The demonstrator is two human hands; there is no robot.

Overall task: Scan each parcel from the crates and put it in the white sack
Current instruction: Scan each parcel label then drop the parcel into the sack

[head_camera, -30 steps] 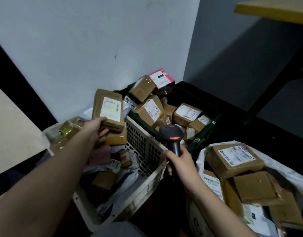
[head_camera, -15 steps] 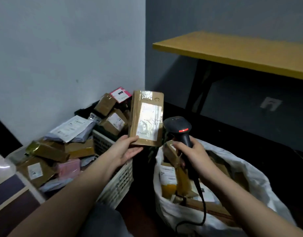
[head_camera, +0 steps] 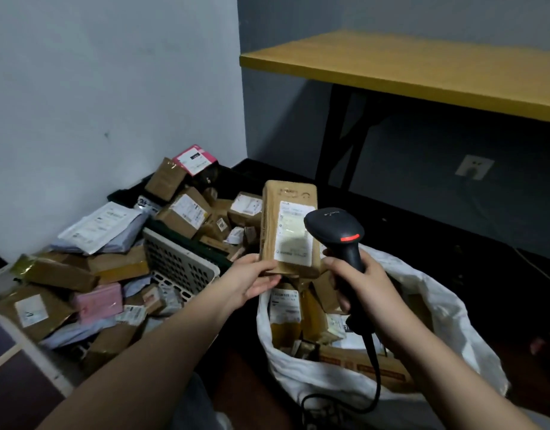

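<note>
- Head view: the left hand [head_camera: 252,282] grips a brown parcel [head_camera: 287,226] by its lower left corner, thumb on the front face, fingers curled behind it.
- That parcel stands nearly upright, its white label [head_camera: 294,234] turned toward the camera, and it hangs above the near edge of the sack [head_camera: 447,308].
- The right hand [head_camera: 365,288] is wrapped round the handle of a black scanner [head_camera: 337,232]; the index finger lies along the front of the handle.
- The scanner head sits just in front of the label's right side and covers part of it; a red light strip glows on the back of the head.
- A black cable [head_camera: 371,377] runs down from the handle and loops over the sack's front.
- The white sack stands open below both hands and holds several brown parcels with labels.
- To the left, a white crate [head_camera: 177,260] with a perforated wall is heaped with parcels, among them a pink box [head_camera: 98,302] and a grey mailer [head_camera: 103,228].
- Behind it, a dark crate [head_camera: 125,195] against the wall holds more brown boxes, with a pink-topped one [head_camera: 194,159] at the peak.
- A yellow table [head_camera: 422,72] on black legs stands at the upper right, with a wall socket [head_camera: 474,167] beneath it.
</note>
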